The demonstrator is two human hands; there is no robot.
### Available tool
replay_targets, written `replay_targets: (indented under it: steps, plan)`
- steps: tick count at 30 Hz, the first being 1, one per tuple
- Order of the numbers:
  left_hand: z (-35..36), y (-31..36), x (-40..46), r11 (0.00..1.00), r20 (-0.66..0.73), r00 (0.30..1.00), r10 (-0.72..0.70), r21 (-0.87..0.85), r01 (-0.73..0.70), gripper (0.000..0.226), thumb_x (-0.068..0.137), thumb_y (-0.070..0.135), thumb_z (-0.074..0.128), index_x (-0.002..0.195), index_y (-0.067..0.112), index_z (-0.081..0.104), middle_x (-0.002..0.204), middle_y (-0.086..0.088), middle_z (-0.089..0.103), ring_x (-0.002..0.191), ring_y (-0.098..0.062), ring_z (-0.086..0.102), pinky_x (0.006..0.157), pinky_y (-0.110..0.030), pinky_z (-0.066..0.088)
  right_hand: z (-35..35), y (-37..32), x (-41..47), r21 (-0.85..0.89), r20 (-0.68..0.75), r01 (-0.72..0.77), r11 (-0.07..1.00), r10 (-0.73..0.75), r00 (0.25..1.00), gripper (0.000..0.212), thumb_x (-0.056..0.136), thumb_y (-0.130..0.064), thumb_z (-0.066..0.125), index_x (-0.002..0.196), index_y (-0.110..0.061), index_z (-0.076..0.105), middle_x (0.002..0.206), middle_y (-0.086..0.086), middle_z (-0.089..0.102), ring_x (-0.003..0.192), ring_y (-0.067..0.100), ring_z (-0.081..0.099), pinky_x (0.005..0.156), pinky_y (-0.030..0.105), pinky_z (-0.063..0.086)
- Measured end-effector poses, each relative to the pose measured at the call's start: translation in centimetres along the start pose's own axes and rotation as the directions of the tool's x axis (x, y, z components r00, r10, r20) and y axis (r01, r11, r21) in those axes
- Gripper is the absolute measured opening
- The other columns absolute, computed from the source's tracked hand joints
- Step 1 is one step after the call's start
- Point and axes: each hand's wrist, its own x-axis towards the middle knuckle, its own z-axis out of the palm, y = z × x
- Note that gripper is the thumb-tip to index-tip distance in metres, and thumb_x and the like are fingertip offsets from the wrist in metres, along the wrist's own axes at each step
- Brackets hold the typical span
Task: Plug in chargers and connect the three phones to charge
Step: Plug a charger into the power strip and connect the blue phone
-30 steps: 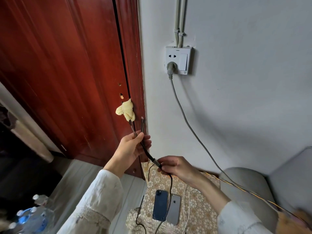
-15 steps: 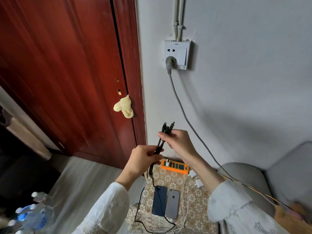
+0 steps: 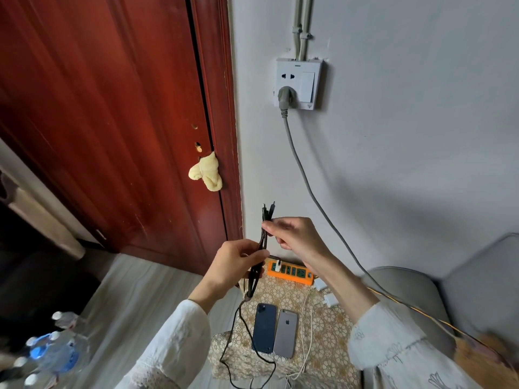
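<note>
A black multi-head charging cable point(image 3: 263, 239) is held upright between both hands. My right hand point(image 3: 295, 235) pinches its branch ends near the connectors, which point up. Lower down, my left hand point(image 3: 234, 262) grips the braided part. The cable runs down and loops over the small table. A dark blue phone point(image 3: 264, 327) and a grey phone point(image 3: 286, 334) lie face down side by side on the patterned tablecloth point(image 3: 325, 329). Behind them sits an orange power strip point(image 3: 292, 272) with a white plug in it. Two white charger bricks point(image 3: 325, 293) and a white cable point(image 3: 309, 343) lie to the right.
A white wall socket point(image 3: 299, 82) carries a grey plug whose cord point(image 3: 309, 189) runs down to the right. The red wooden door point(image 3: 112, 122) with a yellow cloth point(image 3: 206, 174) is on the left. A grey sofa point(image 3: 421, 290) is at right, water bottles point(image 3: 53, 355) at lower left.
My right hand rose from the cable's lower part and took the branch ends; my left hand slid down to the braided part. The power strip has come into view.
</note>
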Motion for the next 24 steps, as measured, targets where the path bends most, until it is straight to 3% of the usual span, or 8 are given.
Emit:
replay_targets:
  steps: [3,6,9,11,15,18,21,24]
  plan:
    - [-0.1,-0.4,0.1,0.984,-0.088,0.995,0.036,0.176,-0.021,0.007,0.077,0.023,0.071,0.071,0.021,0.07,0.061,0.005,0.07,0.057,-0.006,0.066,0.052,-0.017,0.051,0.2,0.5,0.0,-0.142,-0.017,-0.008,0.99,0.006,1.0,0.039,0.08,-0.028,0.065,0.083,0.011,0.064,0.057,0.012,0.046,0.047,0.01,0.039,0.054,0.026,0.034]
    - [0.0,-1.0,0.2,0.993,-0.126,0.992,0.009,0.114,0.005,0.008,0.078,0.019,0.07,0.07,0.018,0.07,0.058,0.003,0.07,0.056,-0.009,0.068,0.053,-0.02,0.054,0.4,1.0,0.2,-0.234,-0.095,-0.068,0.97,0.047,0.994,0.03,0.079,-0.024,0.062,0.071,0.004,0.067,0.051,0.005,0.051,0.039,0.005,0.038,0.049,0.021,0.034]
    - [-0.6,-1.9,0.2,0.983,-0.221,0.965,-0.144,-0.144,0.114,0.01,0.083,0.013,0.064,0.075,0.007,0.067,0.062,-0.007,0.071,0.058,-0.019,0.069,0.057,-0.031,0.059,0.3,1.7,0.4,-0.078,-0.114,-0.147,0.986,0.137,0.984,0.026,0.079,-0.017,0.061,0.074,0.008,0.065,0.056,0.008,0.053,0.049,0.012,0.044,0.051,0.025,0.035]
    - [-1.6,-3.0,0.2,0.955,-0.321,0.913,-0.252,-0.233,0.182,0.013,0.086,0.011,0.061,0.075,0.005,0.065,0.066,-0.01,0.071,0.058,-0.021,0.068,0.057,-0.03,0.059,0.2,2.3,0.3,0.084,-0.068,-0.207,0.975,0.213,0.975,0.02,0.08,-0.013,0.062,0.078,0.006,0.066,0.058,0.007,0.057,0.047,0.009,0.048,0.047,0.019,0.037]
    - [-3.1,-4.8,0.0,0.959,-0.479,0.85,-0.22,0.055,0.279,0.006,0.086,0.013,0.059,0.085,0.018,0.062,0.089,0.0,0.064,0.085,-0.019,0.059,0.08,-0.03,0.047,1.0,3.9,0.0,0.164,0.008,-0.292,0.942,0.294,0.956,0.007,0.08,-0.006,0.063,0.081,0.0,0.064,0.065,0.007,0.065,0.048,0.009,0.053,0.041,0.015,0.035]
    - [-2.5,-5.2,-0.5,0.959,-0.349,0.934,-0.082,0.227,0.169,0.032,0.086,0.012,0.058,0.119,0.011,0.056,0.107,0.0,0.062,0.099,-0.013,0.058,0.091,-0.025,0.044,2.2,5.1,-0.2,0.126,0.049,-0.306,0.944,0.302,0.952,0.006,0.079,-0.008,0.067,0.079,-0.003,0.064,0.07,0.009,0.07,0.048,0.009,0.054,0.04,0.015,0.036]
    - [-0.9,-5.9,-0.8,0.972,-0.119,0.991,-0.057,0.222,0.082,0.025,0.089,0.013,0.055,0.112,0.006,0.062,0.102,-0.005,0.069,0.094,-0.01,0.063,0.083,-0.01,0.046,3.3,6.2,0.1,0.099,0.039,-0.298,0.949,0.295,0.955,0.012,0.076,-0.018,0.071,0.074,-0.006,0.067,0.066,0.008,0.068,0.051,0.011,0.051,0.049,0.019,0.039]
    - [0.1,-8.0,-0.7,0.966,-0.162,0.985,-0.058,0.241,0.097,0.018,0.088,0.018,0.056,0.09,0.006,0.069,0.07,-0.004,0.069,0.062,-0.002,0.059,0.061,-0.004,0.042,4.2,7.8,0.6,-0.04,-0.017,-0.25,0.967,0.25,0.968,0.031,0.078,-0.029,0.068,0.079,0.002,0.069,0.071,0.021,0.062,0.061,0.015,0.047,0.062,0.028,0.035]
